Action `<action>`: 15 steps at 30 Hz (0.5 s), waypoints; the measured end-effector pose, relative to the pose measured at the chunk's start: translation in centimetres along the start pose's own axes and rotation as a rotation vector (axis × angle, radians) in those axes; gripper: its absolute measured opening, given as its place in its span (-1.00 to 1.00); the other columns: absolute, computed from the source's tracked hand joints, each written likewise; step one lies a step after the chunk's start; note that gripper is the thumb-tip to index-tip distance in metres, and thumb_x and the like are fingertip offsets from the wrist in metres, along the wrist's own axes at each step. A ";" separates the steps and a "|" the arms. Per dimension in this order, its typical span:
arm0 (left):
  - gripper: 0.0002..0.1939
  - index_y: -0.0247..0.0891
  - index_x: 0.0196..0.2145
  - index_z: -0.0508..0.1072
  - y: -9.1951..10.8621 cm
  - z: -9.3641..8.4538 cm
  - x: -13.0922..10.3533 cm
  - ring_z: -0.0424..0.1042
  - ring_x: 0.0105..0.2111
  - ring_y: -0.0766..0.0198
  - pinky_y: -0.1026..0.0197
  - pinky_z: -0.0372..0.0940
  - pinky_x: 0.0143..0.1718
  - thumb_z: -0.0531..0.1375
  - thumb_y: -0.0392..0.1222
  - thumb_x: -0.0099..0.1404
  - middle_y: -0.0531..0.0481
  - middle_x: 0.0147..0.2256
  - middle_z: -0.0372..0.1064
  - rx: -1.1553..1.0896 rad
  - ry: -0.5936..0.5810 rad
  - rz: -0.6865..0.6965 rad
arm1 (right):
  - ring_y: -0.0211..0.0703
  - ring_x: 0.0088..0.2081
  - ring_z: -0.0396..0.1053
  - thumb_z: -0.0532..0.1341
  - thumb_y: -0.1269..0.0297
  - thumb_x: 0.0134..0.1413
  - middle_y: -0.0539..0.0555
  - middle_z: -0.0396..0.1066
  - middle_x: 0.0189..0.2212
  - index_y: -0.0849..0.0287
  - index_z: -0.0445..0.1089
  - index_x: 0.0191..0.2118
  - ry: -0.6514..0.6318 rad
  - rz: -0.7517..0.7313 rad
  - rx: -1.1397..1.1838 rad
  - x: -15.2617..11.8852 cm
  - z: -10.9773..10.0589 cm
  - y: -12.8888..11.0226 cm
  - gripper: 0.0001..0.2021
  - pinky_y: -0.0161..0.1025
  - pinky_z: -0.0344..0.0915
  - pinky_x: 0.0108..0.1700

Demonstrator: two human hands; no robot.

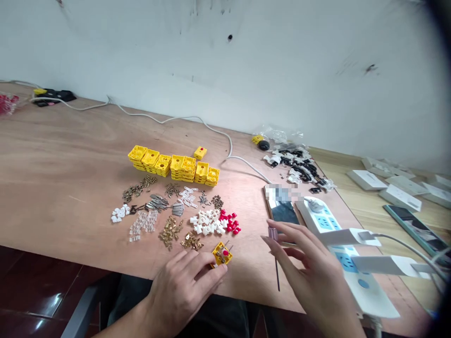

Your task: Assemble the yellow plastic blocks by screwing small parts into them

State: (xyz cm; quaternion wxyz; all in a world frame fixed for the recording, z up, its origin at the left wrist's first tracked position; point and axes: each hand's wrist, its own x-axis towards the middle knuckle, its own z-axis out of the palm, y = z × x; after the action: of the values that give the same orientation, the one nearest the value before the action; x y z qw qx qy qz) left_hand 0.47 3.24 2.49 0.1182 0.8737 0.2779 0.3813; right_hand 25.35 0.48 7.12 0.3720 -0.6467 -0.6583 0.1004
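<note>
Near the table's front edge, my left hand [190, 277] grips a small yellow plastic housing [217, 249], its open side up. Inside it a red button [225, 253] and some metal parts show, and thin metal pieces stick out at its upper right. To the right, my right hand [306, 263] pinches the purplish clear handle of a screwdriver [273, 234] between thumb and fingertips. The dark shaft points down, apart from the housing. Just beyond my left hand lie brass pieces [192, 241], white plastic parts [207, 221] and red buttons [230, 222].
Stacked yellow housings [183, 168] stand behind piles of screws [132, 192], metal strips [157, 202] and clear plastic pieces [143, 223]. A phone [282, 209] and a power strip [366, 286] with plugged-in chargers lie at right. Black and white parts [299, 166] sit farther back.
</note>
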 end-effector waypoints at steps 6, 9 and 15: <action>-0.79 -0.29 -0.12 0.54 0.3 -0.7 0.1 0.45 -0.37 0.23 0.19 0.36 -0.40 0.10 -0.24 0.53 -0.07 -0.23 0.51 -0.021 -0.013 0.005 | -0.17 -0.32 0.60 0.10 0.11 0.41 0.20 0.48 0.00 0.07 0.51 0.05 -0.054 -0.099 -0.281 0.7 2.8 3.3 -0.69 -0.24 0.61 -0.36; -0.80 -0.28 -0.07 0.54 -0.2 -2.2 0.3 0.47 -0.33 0.24 0.20 0.40 -0.37 0.11 -0.24 0.53 -0.09 -0.19 0.51 -0.045 -0.010 -0.013 | -0.04 -0.18 0.62 0.03 0.10 0.44 0.21 0.49 0.02 0.07 0.50 0.05 -0.058 -0.176 -0.380 0.2 3.3 4.0 -0.65 -0.12 0.63 -0.25; -0.85 -0.23 -0.04 0.52 -4.8 -7.3 2.2 0.50 -0.16 0.28 0.21 0.43 -0.10 0.17 -0.31 0.50 -0.03 -0.14 0.49 0.075 0.067 -0.167 | -0.01 -0.20 0.62 -0.04 0.17 0.45 0.24 0.57 -0.08 0.15 0.53 -0.01 -0.010 -0.386 -0.532 0.2 2.6 4.4 -0.60 -0.13 0.62 -0.30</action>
State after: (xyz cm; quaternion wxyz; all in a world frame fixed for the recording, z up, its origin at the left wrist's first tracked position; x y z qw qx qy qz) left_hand -5.51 8.39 6.81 0.1075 0.8379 0.3679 0.3887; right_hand 27.15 2.16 2.63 0.1989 -0.5838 -0.7738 -0.1443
